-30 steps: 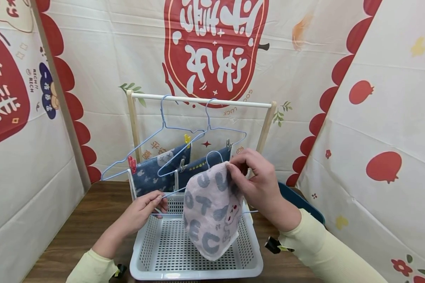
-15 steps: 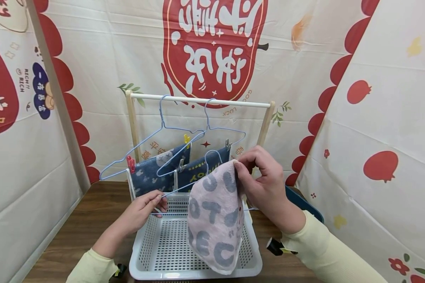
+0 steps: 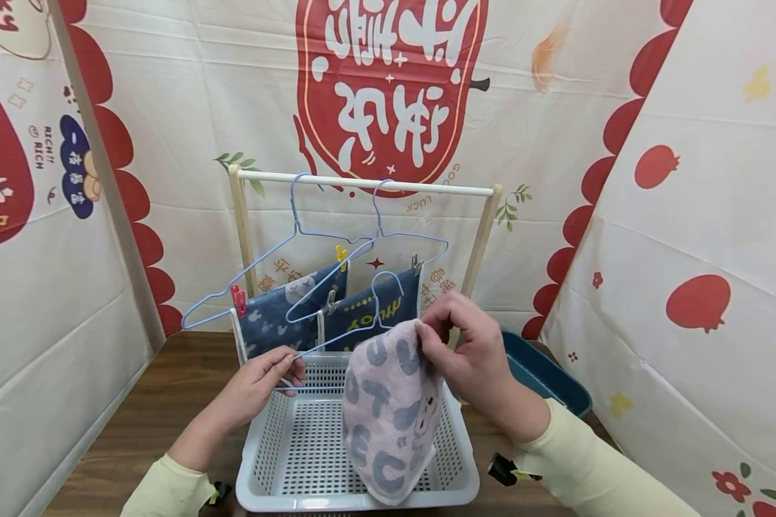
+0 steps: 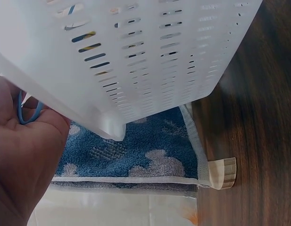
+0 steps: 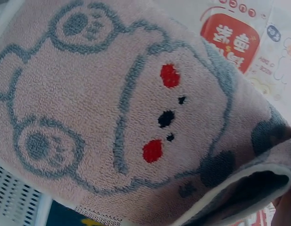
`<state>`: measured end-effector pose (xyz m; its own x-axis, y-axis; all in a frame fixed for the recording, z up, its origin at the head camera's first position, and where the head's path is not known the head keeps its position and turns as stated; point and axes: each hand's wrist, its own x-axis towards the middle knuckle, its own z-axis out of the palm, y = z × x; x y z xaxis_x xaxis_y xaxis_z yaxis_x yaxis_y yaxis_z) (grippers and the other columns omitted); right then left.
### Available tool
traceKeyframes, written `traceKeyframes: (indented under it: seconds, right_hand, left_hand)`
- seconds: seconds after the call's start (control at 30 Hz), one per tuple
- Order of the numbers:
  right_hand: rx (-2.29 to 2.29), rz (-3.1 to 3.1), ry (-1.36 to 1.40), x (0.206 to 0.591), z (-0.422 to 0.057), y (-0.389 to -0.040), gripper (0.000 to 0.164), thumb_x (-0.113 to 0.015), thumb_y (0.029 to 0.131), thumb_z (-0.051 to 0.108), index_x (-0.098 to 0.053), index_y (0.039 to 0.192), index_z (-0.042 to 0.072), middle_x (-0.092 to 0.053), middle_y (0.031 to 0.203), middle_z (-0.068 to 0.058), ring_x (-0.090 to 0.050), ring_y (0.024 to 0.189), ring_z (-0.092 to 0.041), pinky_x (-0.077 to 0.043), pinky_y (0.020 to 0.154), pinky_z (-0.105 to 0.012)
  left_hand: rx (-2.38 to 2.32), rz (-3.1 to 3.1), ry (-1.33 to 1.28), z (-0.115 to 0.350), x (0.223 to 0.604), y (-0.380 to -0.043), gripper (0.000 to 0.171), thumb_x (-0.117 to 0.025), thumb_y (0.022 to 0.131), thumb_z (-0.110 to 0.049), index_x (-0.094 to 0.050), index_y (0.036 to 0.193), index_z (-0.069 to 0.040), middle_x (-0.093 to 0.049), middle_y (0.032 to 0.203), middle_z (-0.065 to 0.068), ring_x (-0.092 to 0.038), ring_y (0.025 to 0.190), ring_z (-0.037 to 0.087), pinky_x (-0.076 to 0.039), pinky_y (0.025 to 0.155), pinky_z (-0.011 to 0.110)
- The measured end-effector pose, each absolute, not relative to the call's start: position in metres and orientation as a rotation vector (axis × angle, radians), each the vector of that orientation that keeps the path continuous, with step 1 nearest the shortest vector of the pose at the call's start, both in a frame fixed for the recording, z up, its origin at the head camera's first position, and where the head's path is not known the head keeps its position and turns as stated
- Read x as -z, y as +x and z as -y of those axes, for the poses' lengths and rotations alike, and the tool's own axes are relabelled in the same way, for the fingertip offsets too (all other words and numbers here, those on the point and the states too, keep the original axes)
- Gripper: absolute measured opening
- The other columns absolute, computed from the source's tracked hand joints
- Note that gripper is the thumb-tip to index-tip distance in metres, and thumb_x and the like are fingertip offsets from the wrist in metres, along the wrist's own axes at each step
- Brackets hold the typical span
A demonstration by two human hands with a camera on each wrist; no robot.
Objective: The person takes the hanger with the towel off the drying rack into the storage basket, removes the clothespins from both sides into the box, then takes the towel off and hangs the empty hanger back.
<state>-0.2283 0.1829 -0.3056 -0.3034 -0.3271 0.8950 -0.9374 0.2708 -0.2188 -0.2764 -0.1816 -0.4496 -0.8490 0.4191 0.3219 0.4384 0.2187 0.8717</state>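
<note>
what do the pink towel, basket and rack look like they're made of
Pink towel: matte terry-like cloth, probably cotton, judging by its fuzzy pile.
Basket: smooth, slightly glossy, probably plastic, given the regular slots.
Rack posts: apparently matte wood, by their tan colour; crossbar: smooth, evenly white, perhaps painted metal or plastic.

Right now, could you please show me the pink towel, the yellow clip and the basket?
Pink towel (image 3: 384,409): head view, middle of its lettered side.
Yellow clip (image 3: 341,256): head view, its body.
Basket (image 3: 297,502): head view, near rim.

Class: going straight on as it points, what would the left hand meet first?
Past the blue hanger in the left hand, probably the dark towel with yellow lettering; depth is unclear, so the white basket might come first.
</note>
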Motion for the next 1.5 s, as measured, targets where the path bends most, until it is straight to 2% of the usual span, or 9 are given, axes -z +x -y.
traceKeyframes:
  seconds: [0.23,0.43,0.7,0.9,1.0,1.27,1.5]
  right_hand:
    - [-1.033,1.903,1.2,0.326,-0.178,-0.23,0.022,-0.076,0.094,-0.007,-0.07,0.098,0.014,-0.059,0.087,0.004,-0.055,0.075,-0.013,-0.05,0.059,-0.026]
    - [-1.032,2.034,1.181,0.342,-0.176,-0.234,0.021,-0.078,0.098,-0.003,-0.07,0.099,0.017,-0.059,0.088,0.005,-0.056,0.076,-0.013,-0.052,0.059,-0.028]
    - [-0.935,2.289,1.173,0.362,-0.173,-0.241,0.018,-0.079,0.102,0.005,-0.072,0.1,0.021,-0.057,0.089,0.012,-0.056,0.076,-0.011,-0.051,0.06,-0.024]
    - [-0.833,2.554,1.224,0.37,-0.171,-0.241,0.008,-0.078,0.106,0.016,-0.073,0.104,0.021,-0.059,0.092,0.014,-0.058,0.081,-0.007,-0.056,0.068,-0.023]
    - [-0.744,2.645,1.277,0.373,-0.17,-0.242,0.006,-0.077,0.107,0.02,-0.072,0.104,0.022,-0.059,0.091,0.015,-0.057,0.08,-0.006,-0.054,0.068,-0.021]
    - [-0.476,2.774,1.48,0.383,-0.167,-0.248,0.013,-0.077,0.105,0.014,-0.071,0.098,0.023,-0.059,0.092,0.016,-0.054,0.08,-0.001,-0.049,0.07,-0.018]
    - [-0.373,2.867,1.552,0.399,-0.164,-0.252,0.008,-0.078,0.105,0.017,-0.075,0.1,0.022,-0.06,0.092,0.016,-0.053,0.079,0.001,-0.049,0.072,-0.015]
  left_hand:
    - [1.765,2.436,-0.831,0.18,0.448,-0.275,0.029,-0.043,0.122,-0.019,-0.067,0.122,-0.001,-0.07,0.11,0.017,-0.073,0.104,0.035,-0.067,0.083,0.039]
    - [1.76,2.437,-0.827,0.179,0.447,-0.275,0.029,-0.043,0.122,-0.018,-0.066,0.123,0.0,-0.069,0.111,0.017,-0.072,0.104,0.037,-0.067,0.083,0.038]
    - [1.759,2.435,-0.84,0.179,0.446,-0.275,0.031,-0.043,0.122,-0.018,-0.064,0.124,0.005,-0.069,0.11,0.017,-0.072,0.104,0.038,-0.067,0.083,0.037]
    - [1.753,2.433,-0.844,0.18,0.447,-0.275,0.031,-0.043,0.122,-0.018,-0.065,0.124,0.005,-0.069,0.11,0.017,-0.073,0.104,0.037,-0.068,0.084,0.041]
    - [1.753,2.431,-0.845,0.18,0.447,-0.275,0.03,-0.043,0.122,-0.017,-0.066,0.123,0.003,-0.069,0.11,0.017,-0.073,0.104,0.036,-0.068,0.084,0.042]
    - [1.739,2.435,-0.852,0.18,0.446,-0.276,0.029,-0.043,0.122,-0.017,-0.066,0.122,0.001,-0.069,0.11,0.016,-0.073,0.104,0.038,-0.067,0.083,0.037]
    - [1.74,2.435,-0.879,0.181,0.445,-0.276,0.027,-0.043,0.122,-0.017,-0.066,0.122,-0.003,-0.069,0.111,0.018,-0.072,0.104,0.04,-0.067,0.083,0.036]
